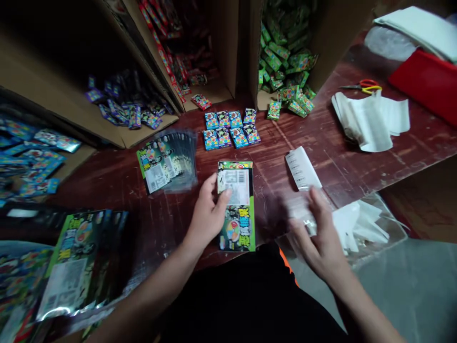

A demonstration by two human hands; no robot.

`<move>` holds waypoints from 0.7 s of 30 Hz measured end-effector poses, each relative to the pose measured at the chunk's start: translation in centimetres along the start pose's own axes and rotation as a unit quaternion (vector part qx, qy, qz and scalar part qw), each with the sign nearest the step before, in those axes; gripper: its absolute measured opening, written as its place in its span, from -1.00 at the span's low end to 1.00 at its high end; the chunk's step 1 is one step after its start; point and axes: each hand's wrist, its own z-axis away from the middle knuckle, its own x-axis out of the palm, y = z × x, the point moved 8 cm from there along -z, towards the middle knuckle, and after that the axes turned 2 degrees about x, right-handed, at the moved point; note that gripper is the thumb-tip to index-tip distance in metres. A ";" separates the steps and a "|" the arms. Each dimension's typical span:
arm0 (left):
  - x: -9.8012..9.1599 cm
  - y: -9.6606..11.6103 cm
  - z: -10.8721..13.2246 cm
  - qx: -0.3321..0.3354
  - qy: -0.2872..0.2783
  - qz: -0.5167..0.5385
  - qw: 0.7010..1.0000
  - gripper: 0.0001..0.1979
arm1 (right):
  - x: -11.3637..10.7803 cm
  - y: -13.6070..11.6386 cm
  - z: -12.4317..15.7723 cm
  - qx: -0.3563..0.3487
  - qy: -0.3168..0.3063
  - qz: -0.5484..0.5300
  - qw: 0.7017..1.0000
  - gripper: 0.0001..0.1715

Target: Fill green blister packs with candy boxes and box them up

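My left hand is closed on a black and green printed packet at the table's front edge, its thumb lying over a white label. Something green shows at the packet's top end. To the right, my right hand is blurred, with thumb and forefinger near a pale, smeared thing; whether it grips this is unclear. A white strip with printed lines lies just beyond that hand. Two rows of small blue and purple boxes sit behind the packet. Left of them, similar packets are fanned out.
Cardboard cartons along the back and left hold blue, purple, red and green small boxes. More printed packets lie at the front left. On the right are scissors, white paper, a red object and a clear bag with white scraps.
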 end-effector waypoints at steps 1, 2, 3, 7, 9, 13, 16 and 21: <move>0.4 0.1 0.1 -0.017 0.014 0.060 0.998 -0.49 | 1.5 -1.3 -1.5 -0.010 -0.026 -0.095 0.995 -0.15; 0.7 0.0 0.3 -0.034 0.024 0.119 0.992 -0.51 | 3.2 -2.2 -3.0 -0.014 -0.050 -0.176 0.983 -0.17; 0.9 -0.1 0.8 -0.046 0.029 0.164 0.985 -0.49 | 4.6 -2.9 -4.5 -0.019 -0.064 -0.233 0.970 -0.20; 0.0 -1.6 3.3 -0.067 0.026 0.234 0.970 -0.23 | 10.4 -2.8 -7.5 0.014 -0.192 -0.315 0.929 -0.54; -0.6 -2.6 4.3 -0.069 0.018 0.261 0.963 -0.21 | 12.2 -2.6 -7.2 0.021 -0.259 -0.327 0.909 -0.45; -0.5 -3.6 4.9 -0.080 -0.027 0.315 0.945 -0.30 | 13.0 -3.4 -6.8 -0.018 -0.301 -0.310 0.901 -0.52; -0.2 -3.7 4.7 -0.084 -0.044 0.327 0.940 -0.32 | 13.1 -4.4 -6.8 -0.067 -0.333 -0.264 0.903 -0.74; -0.7 -4.4 4.3 -0.081 -0.049 0.318 0.943 -0.44 | 12.2 -3.5 -6.6 -0.045 -0.247 -0.270 0.930 -0.38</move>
